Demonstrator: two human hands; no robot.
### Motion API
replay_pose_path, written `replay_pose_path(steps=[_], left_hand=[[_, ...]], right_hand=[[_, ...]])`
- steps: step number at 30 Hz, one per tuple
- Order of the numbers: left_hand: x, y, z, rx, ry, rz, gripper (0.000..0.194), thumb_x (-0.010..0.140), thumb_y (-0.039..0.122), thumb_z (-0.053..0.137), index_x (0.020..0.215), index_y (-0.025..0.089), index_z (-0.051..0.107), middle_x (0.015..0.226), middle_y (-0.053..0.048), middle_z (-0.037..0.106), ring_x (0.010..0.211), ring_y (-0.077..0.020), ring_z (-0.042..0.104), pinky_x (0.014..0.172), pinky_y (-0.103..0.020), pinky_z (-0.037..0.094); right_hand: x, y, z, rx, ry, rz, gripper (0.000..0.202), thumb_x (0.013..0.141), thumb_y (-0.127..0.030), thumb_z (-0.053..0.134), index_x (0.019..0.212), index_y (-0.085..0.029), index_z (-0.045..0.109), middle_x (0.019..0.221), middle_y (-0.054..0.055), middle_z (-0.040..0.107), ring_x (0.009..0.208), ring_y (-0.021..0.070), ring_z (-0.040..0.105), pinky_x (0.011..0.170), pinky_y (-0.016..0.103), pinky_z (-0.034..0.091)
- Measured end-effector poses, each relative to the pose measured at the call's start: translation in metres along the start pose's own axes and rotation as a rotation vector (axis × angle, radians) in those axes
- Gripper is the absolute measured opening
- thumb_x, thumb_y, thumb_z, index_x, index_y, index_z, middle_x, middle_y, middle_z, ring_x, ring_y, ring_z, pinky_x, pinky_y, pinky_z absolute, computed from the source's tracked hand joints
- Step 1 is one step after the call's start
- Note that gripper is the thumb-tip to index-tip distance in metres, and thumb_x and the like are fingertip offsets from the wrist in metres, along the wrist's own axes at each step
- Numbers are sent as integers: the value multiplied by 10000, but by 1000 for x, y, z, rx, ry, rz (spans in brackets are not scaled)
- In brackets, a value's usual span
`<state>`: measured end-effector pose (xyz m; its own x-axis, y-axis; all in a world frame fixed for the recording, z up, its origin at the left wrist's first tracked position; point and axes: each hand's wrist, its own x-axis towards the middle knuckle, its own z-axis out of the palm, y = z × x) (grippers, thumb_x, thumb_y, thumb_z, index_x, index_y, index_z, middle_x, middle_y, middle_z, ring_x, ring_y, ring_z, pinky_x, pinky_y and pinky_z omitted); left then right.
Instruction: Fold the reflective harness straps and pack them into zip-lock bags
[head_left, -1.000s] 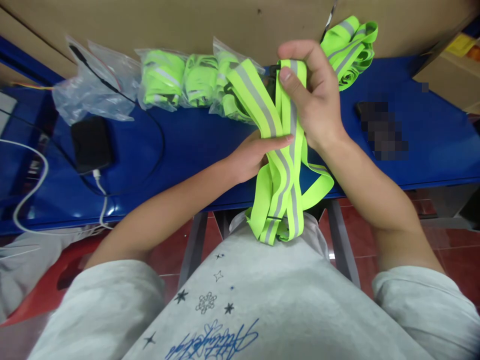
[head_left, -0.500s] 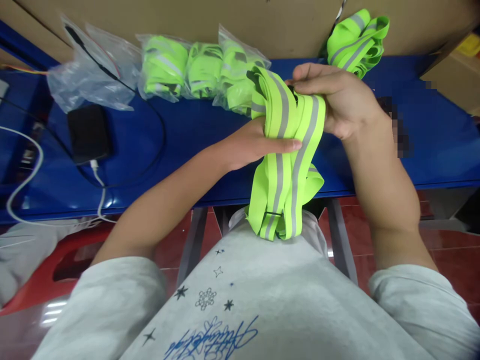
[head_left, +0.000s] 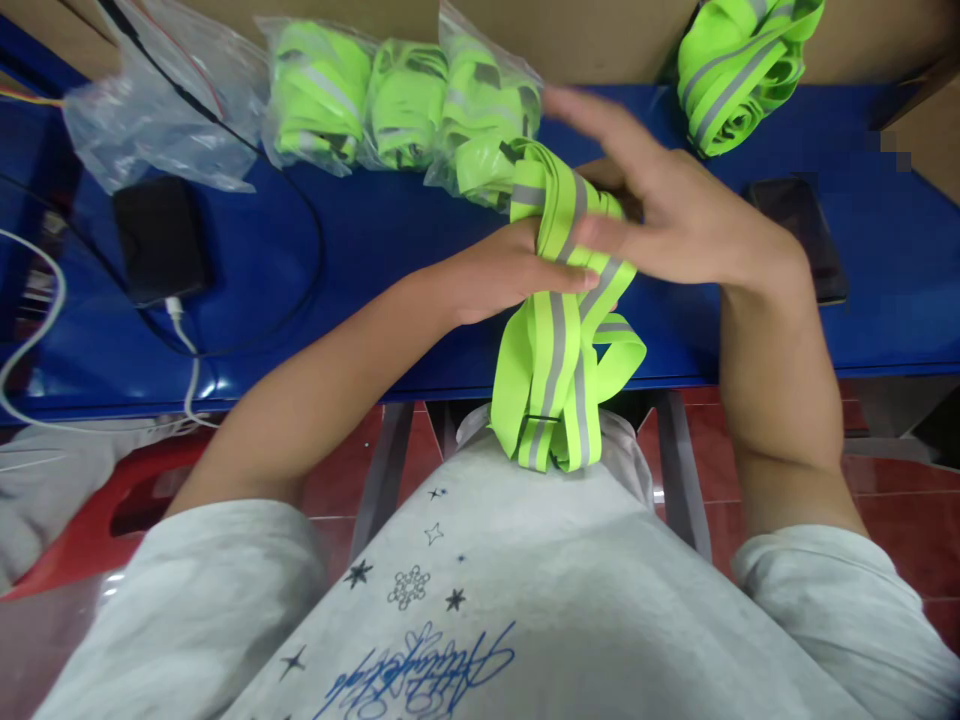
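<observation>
A bundle of neon yellow-green straps [head_left: 555,340] with grey reflective stripes hangs in front of my body, its lower loops over my shirt. My left hand [head_left: 525,270] is closed round the upper part of the bundle, with the thumb across the front. At the bundle's upper right, my right hand [head_left: 652,210] has its fingers and thumb spread, slightly blurred, the thumb against or just over the straps. A black slider buckle [head_left: 541,418] shows near the bundle's lower end.
Along the back of the blue table [head_left: 375,240] lie bagged green straps [head_left: 319,95] and an empty-looking clear bag [head_left: 172,110]. A black box [head_left: 161,240] with cables stands left. At right are loose coiled straps [head_left: 742,75] and a dark phone [head_left: 802,240].
My right hand has opened, its fingers now spread over the bundle's upper right. The upper straps have bunched inward. The view has shifted slightly, and the phone now shows past my right wrist.
</observation>
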<state>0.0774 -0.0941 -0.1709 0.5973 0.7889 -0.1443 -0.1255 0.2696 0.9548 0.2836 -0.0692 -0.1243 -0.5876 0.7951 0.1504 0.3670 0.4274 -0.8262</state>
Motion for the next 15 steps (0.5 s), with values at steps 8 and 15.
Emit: replay_pose_path(steps=[8,15], left_hand=[[3,5,1,-145,-11,-125,101,849,216,794,933,161,791,924,-44,814,1143,-366,800,1034,-568,671],[-5,3,4,-43,-199,-119,444,780,504,947,1062,194,800,899,-66,814,965,-343,829,932,-547,700]], right_hand=[[3,-4,8,-367,32,-132,402,1024,-551,661,1328,-294,711,1292,45,744,1161,313,677,1080,436,517],[2,-5,-5,-161,210,-37,267,1018,-461,699,921,-220,762,915,5,717,864,190,646,796,322,495]])
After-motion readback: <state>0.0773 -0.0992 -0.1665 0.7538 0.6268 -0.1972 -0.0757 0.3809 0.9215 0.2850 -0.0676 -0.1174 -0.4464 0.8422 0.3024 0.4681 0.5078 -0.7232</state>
